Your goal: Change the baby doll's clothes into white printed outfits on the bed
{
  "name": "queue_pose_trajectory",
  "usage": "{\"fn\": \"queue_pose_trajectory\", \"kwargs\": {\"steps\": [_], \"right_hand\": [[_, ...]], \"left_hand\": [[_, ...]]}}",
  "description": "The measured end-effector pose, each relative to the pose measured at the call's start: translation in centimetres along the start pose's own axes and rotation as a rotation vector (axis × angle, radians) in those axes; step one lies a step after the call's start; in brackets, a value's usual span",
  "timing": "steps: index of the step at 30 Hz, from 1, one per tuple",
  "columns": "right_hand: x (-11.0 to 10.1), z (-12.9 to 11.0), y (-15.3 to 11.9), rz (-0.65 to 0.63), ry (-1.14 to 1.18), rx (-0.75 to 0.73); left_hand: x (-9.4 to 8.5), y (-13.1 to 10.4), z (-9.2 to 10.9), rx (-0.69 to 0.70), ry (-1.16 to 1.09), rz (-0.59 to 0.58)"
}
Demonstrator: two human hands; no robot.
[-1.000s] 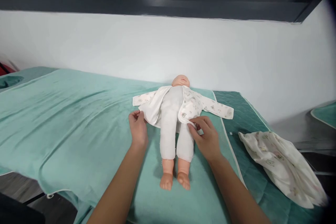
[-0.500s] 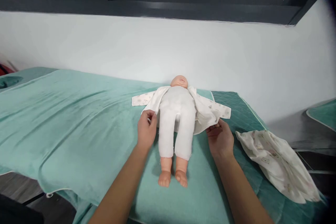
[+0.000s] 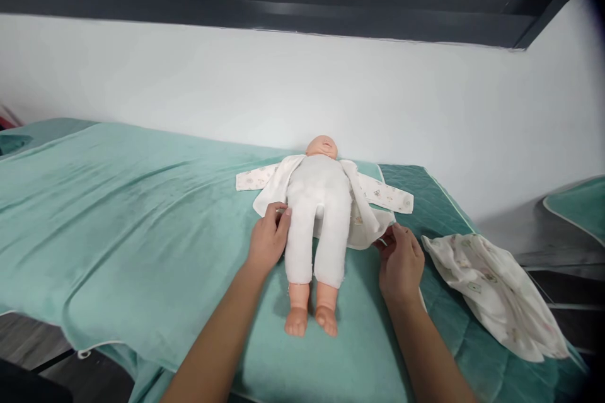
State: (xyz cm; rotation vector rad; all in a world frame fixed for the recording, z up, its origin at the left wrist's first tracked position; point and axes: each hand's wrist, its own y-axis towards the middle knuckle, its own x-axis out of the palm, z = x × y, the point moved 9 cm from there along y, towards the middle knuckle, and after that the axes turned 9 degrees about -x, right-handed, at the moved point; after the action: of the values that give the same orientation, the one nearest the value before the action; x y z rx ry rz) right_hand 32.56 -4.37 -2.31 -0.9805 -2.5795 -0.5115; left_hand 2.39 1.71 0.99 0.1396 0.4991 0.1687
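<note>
A baby doll (image 3: 319, 201) with a white cloth body lies on its back, feet toward me. Its arms are inside the sleeves of a white printed baby shirt (image 3: 371, 217), which is spread open at the front. At the doll's hip on the left side, my left hand (image 3: 268, 238) is closed against the body and the shirt's lower edge; whatever its fingertips hold is hidden. My right hand (image 3: 401, 261) pinches the lower corner of the shirt's right-hand front panel, holding it out from the doll.
Light green sheeting (image 3: 155, 214) covers the bed, with a darker quilted pad (image 3: 411, 182) on the right. A crumpled white printed cloth (image 3: 496, 296) lies on that pad. Behind the bed stands a white wall (image 3: 283, 82) below a dark window frame (image 3: 350, 12).
My left hand has moved right, from the shirt's left panel to the doll's hip. My right hand has shifted slightly down and right, drawing the shirt's corner lower.
</note>
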Motion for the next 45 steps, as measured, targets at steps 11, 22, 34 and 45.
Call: {"fn": "queue_pose_trajectory", "kwargs": {"steps": [11, 22, 34, 45], "right_hand": [[1.4, -4.3, -2.2, -0.134, -0.374, -0.421], [3.1, -0.5, -2.1, -0.414, -0.809, -0.341], [3.2, -0.1, -2.0, -0.474, -0.993, -0.382], [2.4, -0.6, -1.6, -0.421, -1.028, -0.437]], "left_hand": [[-0.3, -1.5, 0.5, 0.217, 0.302, 0.082], [0.7, -2.0, 1.2, 0.275, 0.742, 0.111], [0.3, -3.8, 1.7, 0.370, 0.665, 0.058], [0.1, -3.8, 1.5, 0.335, 0.643, 0.054]]}}
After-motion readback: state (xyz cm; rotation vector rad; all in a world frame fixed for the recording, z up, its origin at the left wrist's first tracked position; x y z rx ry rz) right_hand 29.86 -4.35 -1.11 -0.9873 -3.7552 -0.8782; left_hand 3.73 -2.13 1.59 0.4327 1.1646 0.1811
